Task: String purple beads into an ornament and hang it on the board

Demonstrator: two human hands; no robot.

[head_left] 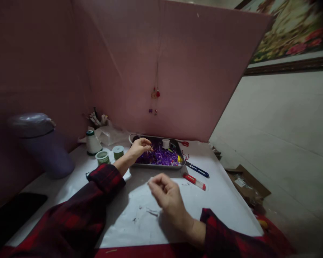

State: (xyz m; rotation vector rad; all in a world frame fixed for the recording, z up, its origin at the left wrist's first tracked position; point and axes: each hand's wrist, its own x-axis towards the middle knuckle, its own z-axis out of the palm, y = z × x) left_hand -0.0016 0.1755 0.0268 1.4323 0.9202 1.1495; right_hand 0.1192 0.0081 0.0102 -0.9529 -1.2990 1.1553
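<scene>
My left hand (140, 148) hovers over the left side of a dark tray (157, 166) filled with shiny purple beads (163, 154). Its thumb and fingers are drawn close together, and whatever they pinch is too small to make out. Nearer to me, above the white table top, my right hand (171, 200) is closed in a pinch with thumb against forefinger. A tiny pale spot shows at those fingertips, but I cannot tell what it is. Dark thread scraps (151, 212) lie on the table to the left of my right hand.
A red-capped clear tube (194, 181) and dark blue thread snips (197, 169) lie right of the tray. Thread spools (118, 152) and a white thread cone (93, 143) stand left, beside a large purple bottle (44, 147). Pink panels (177, 71) enclose the back.
</scene>
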